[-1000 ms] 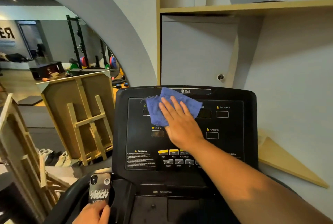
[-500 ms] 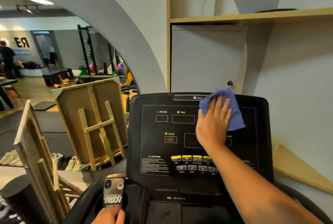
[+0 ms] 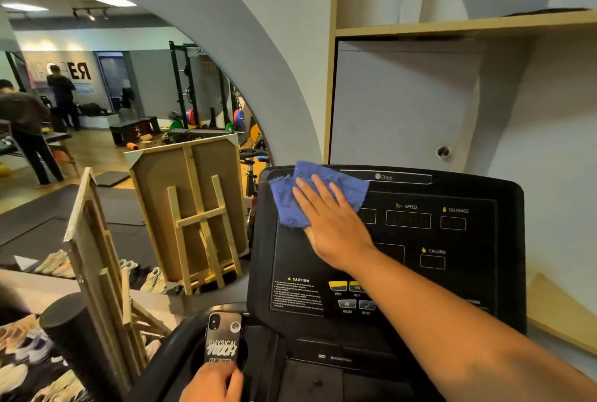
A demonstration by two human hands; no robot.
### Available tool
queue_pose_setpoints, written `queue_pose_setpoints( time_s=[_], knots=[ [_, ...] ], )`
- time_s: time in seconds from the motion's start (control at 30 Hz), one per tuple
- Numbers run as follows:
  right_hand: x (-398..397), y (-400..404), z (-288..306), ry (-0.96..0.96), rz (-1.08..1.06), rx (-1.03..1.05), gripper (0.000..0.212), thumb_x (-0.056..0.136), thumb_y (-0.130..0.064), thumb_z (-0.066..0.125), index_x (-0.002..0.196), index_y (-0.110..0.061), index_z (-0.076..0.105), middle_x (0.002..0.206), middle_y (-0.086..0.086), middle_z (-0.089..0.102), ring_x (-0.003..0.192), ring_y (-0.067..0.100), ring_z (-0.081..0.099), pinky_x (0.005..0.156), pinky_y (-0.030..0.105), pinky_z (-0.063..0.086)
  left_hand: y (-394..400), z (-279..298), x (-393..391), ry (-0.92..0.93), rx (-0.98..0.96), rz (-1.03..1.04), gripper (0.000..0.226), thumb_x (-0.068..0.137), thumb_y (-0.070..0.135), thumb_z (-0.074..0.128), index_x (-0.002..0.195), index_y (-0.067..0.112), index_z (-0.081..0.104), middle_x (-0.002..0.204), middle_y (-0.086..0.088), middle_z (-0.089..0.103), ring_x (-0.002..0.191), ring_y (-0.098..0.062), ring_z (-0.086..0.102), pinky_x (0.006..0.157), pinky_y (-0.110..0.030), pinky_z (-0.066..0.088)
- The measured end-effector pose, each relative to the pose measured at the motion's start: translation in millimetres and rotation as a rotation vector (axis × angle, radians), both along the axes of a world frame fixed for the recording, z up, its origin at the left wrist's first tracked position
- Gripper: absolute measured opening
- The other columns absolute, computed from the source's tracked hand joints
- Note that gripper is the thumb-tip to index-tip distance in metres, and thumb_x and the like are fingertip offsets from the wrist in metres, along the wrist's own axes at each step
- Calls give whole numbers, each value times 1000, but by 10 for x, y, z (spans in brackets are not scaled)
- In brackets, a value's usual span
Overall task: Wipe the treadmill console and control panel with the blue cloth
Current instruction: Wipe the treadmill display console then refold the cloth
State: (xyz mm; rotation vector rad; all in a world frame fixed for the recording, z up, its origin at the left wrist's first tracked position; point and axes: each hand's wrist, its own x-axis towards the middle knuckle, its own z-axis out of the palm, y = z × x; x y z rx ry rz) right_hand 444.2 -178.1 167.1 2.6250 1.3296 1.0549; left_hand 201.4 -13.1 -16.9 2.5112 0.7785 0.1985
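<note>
While one right hand (image 3: 336,224) presses one blue cloth (image 3: 315,193) flat-fingered against the console (image 3: 452,272), one left hand (image 3: 211,384) grips one phone (image 3: 223,342).

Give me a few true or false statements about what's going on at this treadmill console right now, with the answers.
1. The right hand presses the blue cloth flat against the console. True.
2. The cloth covers the yellow buttons. False: it lies at the console's upper left corner.
3. The left hand grips a phone. True.
4. The DISTANCE label is hidden by the cloth. False: it shows at the upper right.
</note>
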Motion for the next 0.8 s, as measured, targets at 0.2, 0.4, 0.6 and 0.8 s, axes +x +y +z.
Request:
queue_pose_setpoints(
  time_s=[0.2, 0.4, 0.6, 0.8],
  knots=[
    [129, -1232, -264, 157, -351, 411, 71, 97, -34, 31, 160, -22, 0, 168, 4, 0, 155, 24, -6, 124, 51, 4, 2, 71, 8, -76, 1, 53, 19, 86, 58, 48, 77, 50, 63, 91, 10, 62, 82, -2, 63, 78, -17, 51],
    [-104, -1364, -428, 318, -648, 919, 68, 102, -42, 26, 157, -6, 10, 164, 20, 17, 154, 33, 3, 123, 59, 10, -22, 104, -6, -8, 19, 57, 23, 88, 56, 45, 87, 42, 63, 108, 6, 67, 99, -9, 66, 80, -20, 51],
    [-434, 21, -417, 221, -370, 463, 67, 101, -44, 30, 157, -8, 21, 165, 19, 14, 153, 42, 3, 123, 58, 5, -25, 152, -29, -11, -23, 20, 29, 87, 57, 43, 94, 40, 65, 105, 5, 65, 87, -9, 62, 81, -20, 50],
    [-648, 595, -639, 78, 142, -118, 69, 99, -40, 44, 158, -14, 21, 168, 10, 8, 154, 37, -3, 124, 54, 1, 5, 103, -32, -15, 1, 0, 33, 88, 54, 44, 98, 31, 66, 97, 5, 65, 85, -10, 63, 75, -23, 51]
  ],
)
